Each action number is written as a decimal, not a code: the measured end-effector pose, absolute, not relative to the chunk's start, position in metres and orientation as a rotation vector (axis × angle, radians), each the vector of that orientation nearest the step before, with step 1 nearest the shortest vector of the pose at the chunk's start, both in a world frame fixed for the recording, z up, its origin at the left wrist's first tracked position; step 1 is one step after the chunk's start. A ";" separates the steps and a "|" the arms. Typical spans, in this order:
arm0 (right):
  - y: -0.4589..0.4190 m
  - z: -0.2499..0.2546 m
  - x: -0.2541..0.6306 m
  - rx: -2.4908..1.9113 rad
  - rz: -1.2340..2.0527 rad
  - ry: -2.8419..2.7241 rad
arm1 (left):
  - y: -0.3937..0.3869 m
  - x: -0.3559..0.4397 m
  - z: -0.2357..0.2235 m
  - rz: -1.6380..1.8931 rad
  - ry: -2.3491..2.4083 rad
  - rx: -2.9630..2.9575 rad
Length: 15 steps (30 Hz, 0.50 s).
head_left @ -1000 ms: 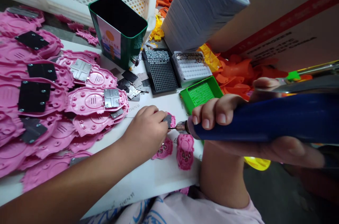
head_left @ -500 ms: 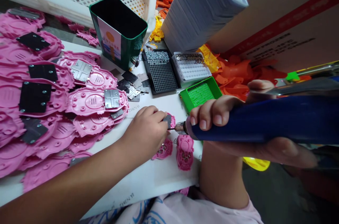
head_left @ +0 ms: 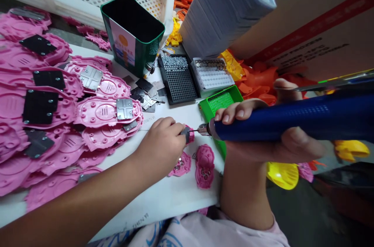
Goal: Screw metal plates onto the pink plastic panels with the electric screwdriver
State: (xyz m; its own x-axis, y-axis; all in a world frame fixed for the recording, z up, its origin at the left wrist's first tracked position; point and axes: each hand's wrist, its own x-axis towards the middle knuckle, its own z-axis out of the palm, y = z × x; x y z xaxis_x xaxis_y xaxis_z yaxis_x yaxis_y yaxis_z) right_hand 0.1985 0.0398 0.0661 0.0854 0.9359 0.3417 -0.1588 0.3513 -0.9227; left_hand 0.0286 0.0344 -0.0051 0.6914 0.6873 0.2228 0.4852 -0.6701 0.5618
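My left hand point(head_left: 165, 142) is closed on a small pink plastic part point(head_left: 191, 134) with a dark metal plate on it, just above the white work surface. My fingers cover much of this part. In my right hand point(head_left: 295, 142) is a blue electric screwdriver point(head_left: 263, 122), held nearly level. Its thin bit points left, and the tip is at the pink part; whether it touches cannot be made out. Below lie two pink pieces, one partly behind my left hand point(head_left: 181, 164) and one to its right point(head_left: 205, 167), both with small metal pieces inside.
Pink shells with metal plates point(head_left: 102, 111) are heaped on the left. Behind the hands stand a dark green bin point(head_left: 131, 40), loose metal plates point(head_left: 149, 93), a black screw tray point(head_left: 181, 83), a white tray point(head_left: 213, 75) and a green tray point(head_left: 220, 101). A cardboard box point(head_left: 318, 17) rises at right.
The screwdriver has shifted slightly right and up, and more of its bit shows. My left hand has stayed almost in place, with the pink part turned a little.
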 end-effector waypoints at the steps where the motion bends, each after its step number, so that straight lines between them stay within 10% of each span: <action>1: 0.040 0.066 0.199 -0.858 0.987 -1.198 | 0.034 0.029 -0.006 0.588 0.905 2.439; 15: 0.040 0.063 0.192 -0.827 1.014 -1.303 | 0.036 0.031 0.000 0.436 0.899 2.429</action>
